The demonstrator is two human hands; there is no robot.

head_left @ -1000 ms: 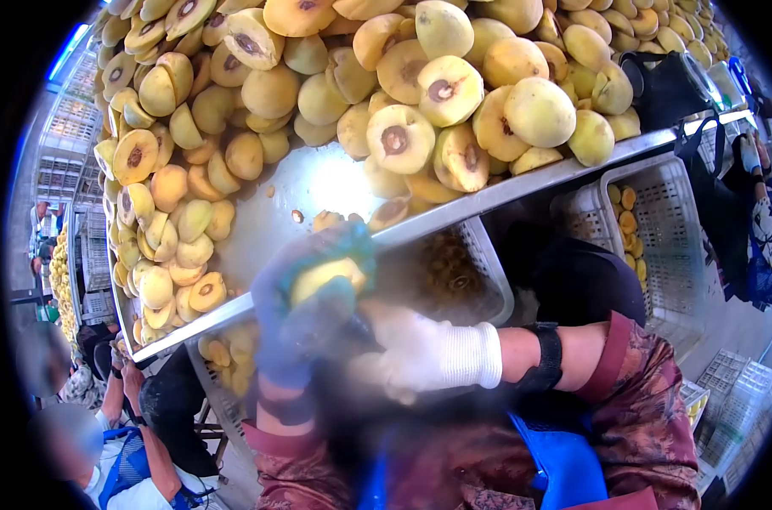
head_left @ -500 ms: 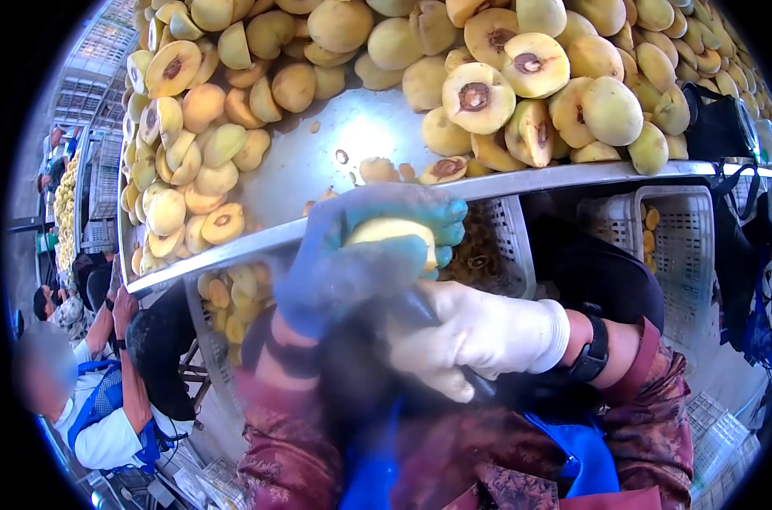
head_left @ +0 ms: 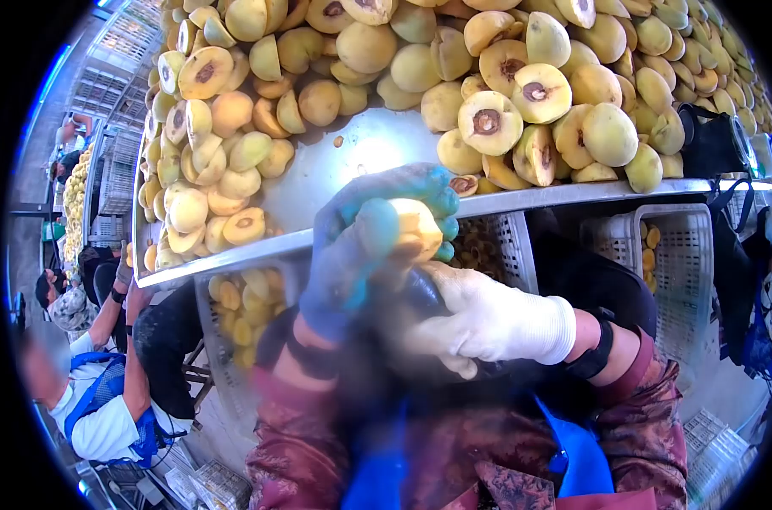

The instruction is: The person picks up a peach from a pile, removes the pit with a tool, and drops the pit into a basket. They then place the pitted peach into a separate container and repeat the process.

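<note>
- Where exposed between the fingers of the gloved left hand [head_left: 339, 255], pale yellow, with tan-orange shading toward the lower edge: one fruit piece [head_left: 415, 225].
- Form of the fruit piece: rounded overall, slightly uneven along the right side; remainder hidden by the glove.
- Location of the fruit piece: in front of the body, near the metal table [head_left: 573, 193], close to the front rim.
- Left hand: blue-and-green glove; fingers curled around the fruit piece, thumb laid along the left side in view.
- Right hand [head_left: 488, 323]: white knitted glove; fingers closed around a dark tool [head_left: 426, 289], with the visible part slanting up toward the fruit piece. Area between tool and fruit piece blurred; contact not determinable.
- Both wrists: fitted with a dark band [head_left: 596, 348].
- On the table: large heap of fruit [head_left: 611, 136], yellow to orange, with green tints on some skins; several cut faces exposed, with brown centres.
- Behind the left hand: bare metal surface under strong glare, with a small brown fragment [head_left: 339, 141].
- Below the rim: left crate [head_left: 223, 378] loaded with yellow pieces; centre crate [head_left: 516, 246], partly hidden behind the right hand, with brownish pieces; right crate [head_left: 683, 272] with orange-yellow pieces along one side.
- Right end of the table: black container [head_left: 700, 140].
- Far left: seated co-worker [head_left: 105, 433] in white sleeves and blue apron.
</note>
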